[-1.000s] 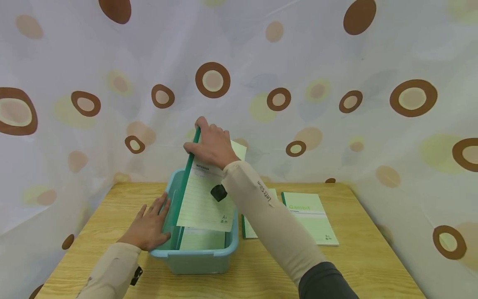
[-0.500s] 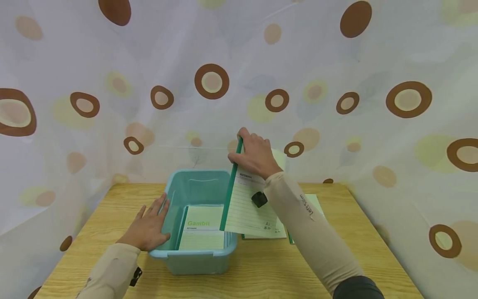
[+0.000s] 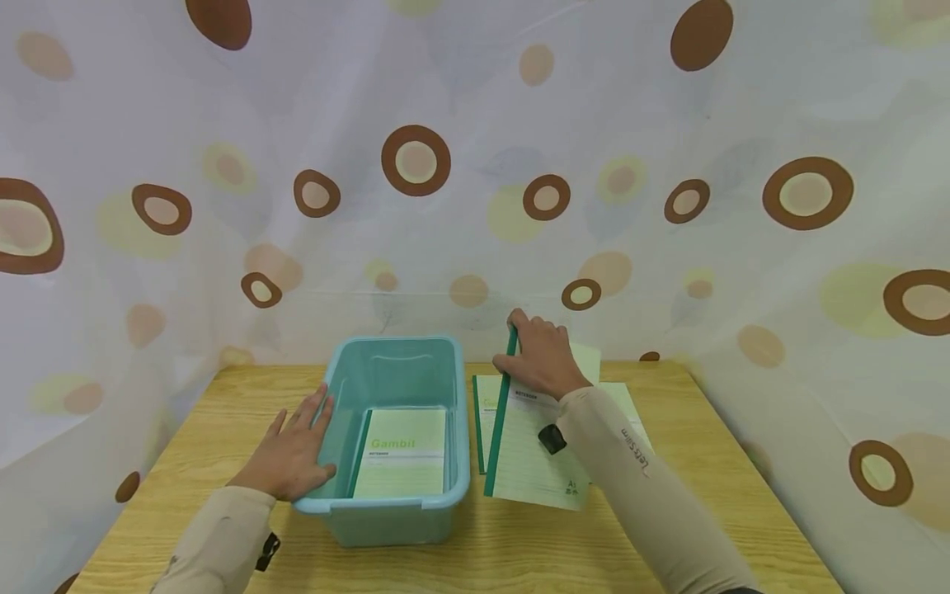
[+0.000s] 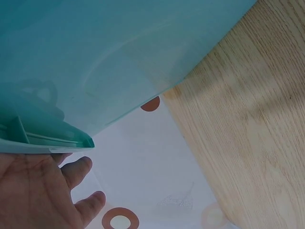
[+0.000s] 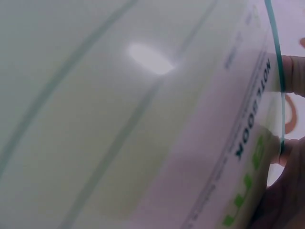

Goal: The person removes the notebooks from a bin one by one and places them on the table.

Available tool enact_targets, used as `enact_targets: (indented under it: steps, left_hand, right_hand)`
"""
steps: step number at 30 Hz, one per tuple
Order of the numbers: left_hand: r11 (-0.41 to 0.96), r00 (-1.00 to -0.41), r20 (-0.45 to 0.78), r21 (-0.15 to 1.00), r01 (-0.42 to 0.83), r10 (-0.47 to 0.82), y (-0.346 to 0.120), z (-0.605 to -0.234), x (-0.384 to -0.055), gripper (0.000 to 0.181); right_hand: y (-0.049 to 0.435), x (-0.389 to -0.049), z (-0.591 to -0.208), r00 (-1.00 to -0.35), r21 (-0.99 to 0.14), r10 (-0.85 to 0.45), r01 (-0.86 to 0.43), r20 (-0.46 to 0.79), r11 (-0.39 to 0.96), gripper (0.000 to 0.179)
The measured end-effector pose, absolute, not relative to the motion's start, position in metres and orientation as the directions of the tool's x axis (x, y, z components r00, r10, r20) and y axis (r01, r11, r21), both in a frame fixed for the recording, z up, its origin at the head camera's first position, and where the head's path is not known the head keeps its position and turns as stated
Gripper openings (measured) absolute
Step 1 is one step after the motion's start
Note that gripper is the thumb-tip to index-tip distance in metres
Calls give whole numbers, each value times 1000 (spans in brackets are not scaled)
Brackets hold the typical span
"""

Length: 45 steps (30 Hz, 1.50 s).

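My right hand grips a pale green notebook near the top of its dark green spine. The notebook hangs tilted to the right of the basin, overlapping the notebooks on the table in the head view. In the right wrist view its cover fills most of the picture, with fingers at the far edge. My left hand rests with straight fingers on the left rim of the light blue plastic basin; in the left wrist view the palm lies against that rim. Inside the basin lies another green notebook.
On the wooden table, one notebook lies just right of the basin, partly hidden by the held one. Another notebook lies farther right, mostly behind my right arm. A patterned curtain stands behind the table.
My right hand has lifted the notebook out over the basin's right side, carried it rightward and lowered it toward the notebooks on the table. The left hand has stayed on the rim.
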State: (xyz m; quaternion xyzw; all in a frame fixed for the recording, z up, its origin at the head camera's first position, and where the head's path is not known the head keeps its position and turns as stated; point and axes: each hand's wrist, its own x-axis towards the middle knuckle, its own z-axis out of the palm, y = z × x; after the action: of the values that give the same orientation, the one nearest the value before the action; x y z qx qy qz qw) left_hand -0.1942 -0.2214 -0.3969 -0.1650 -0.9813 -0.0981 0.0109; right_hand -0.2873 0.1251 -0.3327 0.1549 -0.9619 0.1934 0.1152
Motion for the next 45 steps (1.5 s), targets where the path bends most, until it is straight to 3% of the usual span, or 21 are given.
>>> enact_targets:
  steps: [10, 22, 35, 45]
  left_hand:
    - [926, -946, 41, 193, 324, 322, -222, -399, -195, 85]
    - [925, -945, 56, 196, 326, 322, -222, -397, -195, 84]
    - [923, -946, 60, 208, 324, 319, -223, -400, -196, 84]
    - [924, -946, 61, 207, 323, 317, -224, -401, -196, 84]
  right_hand:
    - [128, -290, -413, -936, -253, -310, -344, 166, 904, 52]
    - [127, -297, -482, -919, -295, -374, -393, 121, 871, 46]
    - [111, -302, -511, -921, -347, -389, -363, -5, 865, 54]
    - [111, -301, -512, -912, -354, -410, -388, 13, 851, 49]
